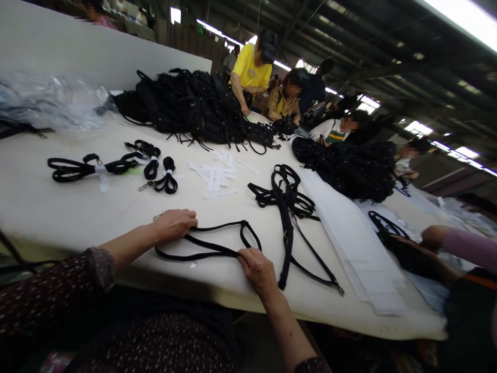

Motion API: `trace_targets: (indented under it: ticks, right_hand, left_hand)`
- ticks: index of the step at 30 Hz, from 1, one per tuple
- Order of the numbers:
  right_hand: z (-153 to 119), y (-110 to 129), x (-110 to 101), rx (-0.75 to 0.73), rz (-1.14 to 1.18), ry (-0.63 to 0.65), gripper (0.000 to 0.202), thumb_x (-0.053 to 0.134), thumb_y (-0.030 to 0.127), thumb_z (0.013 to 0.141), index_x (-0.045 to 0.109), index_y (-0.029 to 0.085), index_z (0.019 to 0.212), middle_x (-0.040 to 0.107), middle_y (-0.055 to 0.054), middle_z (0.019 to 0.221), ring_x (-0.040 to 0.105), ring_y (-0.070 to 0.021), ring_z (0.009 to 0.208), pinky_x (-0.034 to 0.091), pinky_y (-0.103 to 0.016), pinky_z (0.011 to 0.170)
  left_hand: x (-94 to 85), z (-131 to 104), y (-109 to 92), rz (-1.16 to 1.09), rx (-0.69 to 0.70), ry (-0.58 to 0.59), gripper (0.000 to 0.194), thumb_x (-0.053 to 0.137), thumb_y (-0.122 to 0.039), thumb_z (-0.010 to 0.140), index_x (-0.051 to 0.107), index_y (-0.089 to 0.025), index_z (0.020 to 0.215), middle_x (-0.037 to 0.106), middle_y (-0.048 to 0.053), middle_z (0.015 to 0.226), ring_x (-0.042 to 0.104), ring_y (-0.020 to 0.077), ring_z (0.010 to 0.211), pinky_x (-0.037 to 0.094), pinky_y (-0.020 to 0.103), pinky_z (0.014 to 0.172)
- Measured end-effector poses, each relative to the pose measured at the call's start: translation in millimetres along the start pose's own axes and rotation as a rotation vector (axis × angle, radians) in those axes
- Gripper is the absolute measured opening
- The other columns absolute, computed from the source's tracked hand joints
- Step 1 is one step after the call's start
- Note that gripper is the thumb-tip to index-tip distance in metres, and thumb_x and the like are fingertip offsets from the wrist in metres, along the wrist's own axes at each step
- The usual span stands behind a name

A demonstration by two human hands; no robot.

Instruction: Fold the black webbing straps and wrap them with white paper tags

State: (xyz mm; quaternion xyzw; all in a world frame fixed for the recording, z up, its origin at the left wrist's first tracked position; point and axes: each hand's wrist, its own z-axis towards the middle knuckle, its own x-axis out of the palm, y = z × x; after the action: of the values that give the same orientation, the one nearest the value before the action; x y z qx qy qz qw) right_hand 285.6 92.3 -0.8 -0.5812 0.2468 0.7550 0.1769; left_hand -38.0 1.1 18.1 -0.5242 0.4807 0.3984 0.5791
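A long black strap [212, 251] lies in loops on the pale table in front of me, held at both ends of the loop. My left hand [176, 224] is closed on its left part, with a bit of metal clip showing beyond the wrist side. Fingers of my right hand [256, 265] pinch the strap at its right part, below a small slider [244, 223]. To the right of that hand lie more black straps [286, 228], partly unfolded, with a metal clip at one end. Strap bundles [166, 178] wrapped with white bands rest farther back on the left.
White paper strips [215, 176] lie mid-table. Long white sheets [349, 243] run along the right. Piles of black bags [190, 106] stand at the back, with clear plastic bags [54, 103] at left. Other people work beyond; a co-worker's sleeve [469, 248] reaches in at right.
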Motion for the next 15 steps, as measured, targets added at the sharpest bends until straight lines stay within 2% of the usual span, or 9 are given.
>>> trace_targets:
  ticks: [5, 8, 11, 15]
  right_hand:
    - [1.4, -0.5, -1.8, -0.03, -0.064, -0.018, 0.011, 0.055, 0.022, 0.096, 0.065, 0.025, 0.099, 0.067, -0.002, 0.087, 0.06, -0.0171, 0.083, 0.04, -0.026, 0.075]
    - [4.2, -1.9, -1.7, -0.028, -0.091, -0.026, 0.01, 0.056, 0.023, 0.095, 0.065, 0.025, 0.098, 0.067, -0.001, 0.086, 0.06, -0.0164, 0.083, 0.039, -0.025, 0.073]
    - [7.1, -2.5, -1.7, -0.018, -0.09, -0.031, 0.011, 0.056, 0.022, 0.095, 0.065, 0.026, 0.099, 0.068, 0.0, 0.088, 0.062, -0.0155, 0.086, 0.039, -0.024, 0.07]
    - [9.6, -1.2, -3.4, 0.003, -0.071, -0.021, 0.012, 0.054, 0.023, 0.095, 0.065, 0.026, 0.098, 0.067, 0.0, 0.088, 0.062, -0.0147, 0.085, 0.04, -0.024, 0.069]
  left_hand:
    - [-4.7, -23.1, 4.4, -0.156, 0.076, 0.067, 0.031, 0.043, -0.015, 0.09, 0.07, -0.03, 0.096, 0.067, 0.002, 0.104, 0.063, 0.0197, 0.099, 0.045, 0.028, 0.079]
    - [-10.9, -31.1, 7.2, -0.276, 0.077, 0.107, 0.031, 0.043, -0.018, 0.092, 0.071, -0.028, 0.102, 0.068, 0.002, 0.107, 0.064, 0.0185, 0.101, 0.046, 0.027, 0.087]
    - [-21.1, -33.8, 9.2, -0.406, 0.088, 0.152, 0.033, 0.039, -0.032, 0.098, 0.071, -0.026, 0.103, 0.069, 0.003, 0.108, 0.064, 0.0182, 0.102, 0.044, 0.026, 0.095]
    - [-29.2, -35.8, 16.3, -0.568, 0.024, 0.205, 0.049, 0.029, -0.051, 0.1, 0.071, -0.026, 0.109, 0.072, 0.003, 0.112, 0.065, 0.0192, 0.103, 0.046, 0.026, 0.096]
